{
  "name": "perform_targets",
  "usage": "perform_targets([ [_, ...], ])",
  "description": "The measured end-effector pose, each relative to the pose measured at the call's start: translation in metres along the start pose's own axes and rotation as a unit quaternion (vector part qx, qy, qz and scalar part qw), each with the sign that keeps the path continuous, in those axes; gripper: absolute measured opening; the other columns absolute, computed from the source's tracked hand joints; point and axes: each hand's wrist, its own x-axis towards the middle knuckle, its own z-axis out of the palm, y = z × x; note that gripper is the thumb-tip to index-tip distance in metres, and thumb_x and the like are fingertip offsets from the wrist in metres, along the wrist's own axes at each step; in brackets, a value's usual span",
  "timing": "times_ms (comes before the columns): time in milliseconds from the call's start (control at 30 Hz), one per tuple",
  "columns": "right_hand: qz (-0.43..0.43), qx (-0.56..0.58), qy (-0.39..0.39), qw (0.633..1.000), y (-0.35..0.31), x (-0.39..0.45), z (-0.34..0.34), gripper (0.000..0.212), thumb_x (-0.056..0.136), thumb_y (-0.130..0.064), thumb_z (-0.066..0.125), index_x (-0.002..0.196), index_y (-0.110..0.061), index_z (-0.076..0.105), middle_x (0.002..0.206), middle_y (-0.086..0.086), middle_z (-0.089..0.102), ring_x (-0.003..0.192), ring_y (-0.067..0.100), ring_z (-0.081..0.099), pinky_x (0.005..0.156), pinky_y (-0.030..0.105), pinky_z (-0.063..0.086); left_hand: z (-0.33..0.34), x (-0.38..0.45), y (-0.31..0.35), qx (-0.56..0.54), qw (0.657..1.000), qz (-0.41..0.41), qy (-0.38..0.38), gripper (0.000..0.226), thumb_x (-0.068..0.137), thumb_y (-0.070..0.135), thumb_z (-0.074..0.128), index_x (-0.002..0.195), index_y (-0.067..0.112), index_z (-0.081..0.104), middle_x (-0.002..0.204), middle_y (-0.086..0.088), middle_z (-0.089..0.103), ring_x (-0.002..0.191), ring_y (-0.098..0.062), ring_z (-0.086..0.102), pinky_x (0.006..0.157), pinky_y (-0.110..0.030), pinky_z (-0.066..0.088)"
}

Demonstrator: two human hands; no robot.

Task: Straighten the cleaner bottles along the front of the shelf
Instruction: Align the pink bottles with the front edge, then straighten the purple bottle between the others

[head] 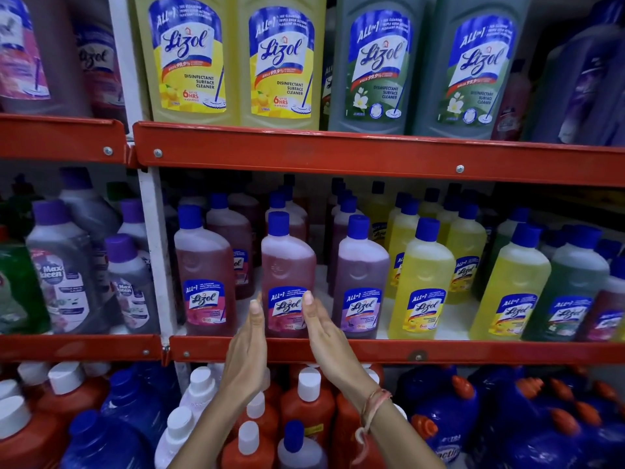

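Bottle (287, 275) of pink cleaner stands upright at the red shelf lip (473, 350), between left hand (247, 350) and right hand (329, 343), both flat-palmed, open, equally near, apparently not gripping.

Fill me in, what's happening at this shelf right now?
A person is tidying the middle shelf of Lizol cleaner bottles. Both hands are raised, palms facing each other, on either side of the pink bottle at the front edge: left hand, right hand. The fingers are straight and not closed around it; whether they touch it is unclear. Its neighbours, another pink bottle and a purple one, stand upright along the red shelf rail.
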Motion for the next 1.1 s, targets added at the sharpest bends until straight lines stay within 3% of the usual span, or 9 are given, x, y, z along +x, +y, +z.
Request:
perform_targets([
  [133, -0.015, -0.001, -0.019, 1.0, -0.007, -0.003, -0.001, 0.07, 0.092, -0.064, 0.023, 0.154, -0.031, 0.019, 0.142, -0.016, 0.044, 0.114, -0.005, 0.033, 0.099, 0.018, 0.022, -0.01, 0.006, -0.008, 0.012, 1.0, -0.007, -0.001, 0.102, 0.058, 0.1, 0.01, 0.142, 0.048, 0.036, 0.131, 0.012, 0.055, 0.125, -0.013, 0.052, 0.108, -0.034, 0.034],
  [267, -0.024, -0.001, -0.015, 1.0, -0.002, 0.0, -0.001, 0.078, 0.085, -0.072, 0.023, 0.153, -0.033, 0.022, 0.147, -0.014, 0.044, 0.122, -0.002, 0.04, 0.102, 0.02, 0.027, -0.011, 0.004, -0.003, 0.023, 1.0, -0.007, -0.001, 0.096, 0.049, 0.104, 0.008, 0.129, 0.057, 0.035, 0.124, 0.011, 0.054, 0.115, -0.008, 0.05, 0.102, -0.03, 0.033],
  [533, -0.042, 0.004, 0.006, 0.999, 0.011, 0.005, -0.003, 0.087, 0.075, -0.084, 0.026, 0.147, -0.036, 0.036, 0.143, -0.014, 0.051, 0.134, 0.007, 0.045, 0.114, 0.034, 0.034, -0.013, 0.006, -0.005, 0.064, 0.998, -0.009, 0.02, 0.114, 0.049, 0.104, 0.005, 0.144, 0.048, 0.034, 0.139, -0.003, 0.058, 0.123, -0.019, 0.053, 0.1, -0.032, 0.035],
  [667, -0.099, 0.036, 0.164, 0.981, 0.022, 0.001, -0.02, 0.061, 0.08, -0.08, 0.032, 0.101, -0.037, 0.07, 0.097, -0.014, 0.073, 0.103, 0.006, 0.067, 0.097, 0.035, 0.05, -0.001, -0.008, -0.002, 0.098, 0.985, 0.086, 0.111, 0.094, 0.076, 0.087, 0.01, 0.143, 0.03, 0.043, 0.136, 0.006, 0.052, 0.121, -0.006, 0.046, 0.097, -0.021, 0.037],
  [767, -0.135, 0.042, 0.302, 0.943, 0.027, -0.008, -0.042, 0.047, 0.09, -0.067, 0.033, 0.087, -0.035, 0.068, 0.09, -0.008, 0.075, 0.09, 0.007, 0.07, 0.083, 0.033, 0.054, 0.016, -0.016, 0.003, 0.082, 0.971, 0.157, 0.164, 0.069, 0.09, 0.069, 0.019, 0.125, 0.023, 0.057, 0.119, 0.007, 0.061, 0.109, -0.004, 0.057, 0.086, -0.015, 0.043],
  [900, -0.117, 0.013, 0.313, 0.942, 0.033, -0.013, -0.065, 0.056, 0.094, -0.062, 0.029, 0.128, -0.026, 0.055, 0.126, -0.007, 0.061, 0.115, 0.009, 0.057, 0.095, 0.028, 0.043, 0.046, -0.019, 0.013, 0.039, 0.989, 0.141, 0.039, 0.065, 0.088, 0.073, 0.02, 0.128, 0.034, 0.054, 0.121, 0.014, 0.066, 0.114, 0.001, 0.059, 0.099, -0.024, 0.046],
  [967, -0.086, 0.013, 0.242, 0.966, 0.035, -0.012, -0.068, 0.064, 0.092, -0.059, 0.029, 0.147, -0.027, 0.034, 0.143, -0.019, 0.039, 0.132, 0.001, 0.037, 0.106, 0.022, 0.028, 0.059, -0.017, 0.02, 0.036, 0.994, 0.082, -0.058, 0.077, 0.083, 0.08, 0.012, 0.145, 0.04, 0.035, 0.15, 0.018, 0.042, 0.134, 0.008, 0.038, 0.112, -0.02, 0.03],
  [1033, -0.08, -0.005, 0.181, 0.98, 0.038, -0.009, -0.069, 0.073, 0.089, -0.062, 0.028, 0.154, -0.032, 0.012, 0.149, -0.026, 0.017, 0.141, -0.004, 0.018, 0.114, 0.021, 0.016, 0.069, -0.014, 0.026, 0.052, 0.988, 0.041, -0.14, 0.077, 0.081, 0.077, 0.006, 0.151, 0.046, 0.012, 0.147, 0.031, 0.018, 0.133, 0.015, 0.021, 0.107, -0.009, 0.016],
  [1100, -0.085, -0.015, 0.148, 0.985, 0.04, -0.006, -0.07, 0.074, 0.089, -0.063, 0.027, 0.153, -0.038, -0.001, 0.151, -0.029, 0.003, 0.142, -0.007, 0.006, 0.114, 0.021, 0.011, 0.076, -0.012, 0.027, 0.071, 0.982, 0.028, -0.174, 0.081, 0.075, 0.082, 0.002, 0.149, 0.05, 0.001, 0.149, 0.028, 0.02, 0.138, 0.006, 0.022, 0.109, -0.015, 0.012],
])
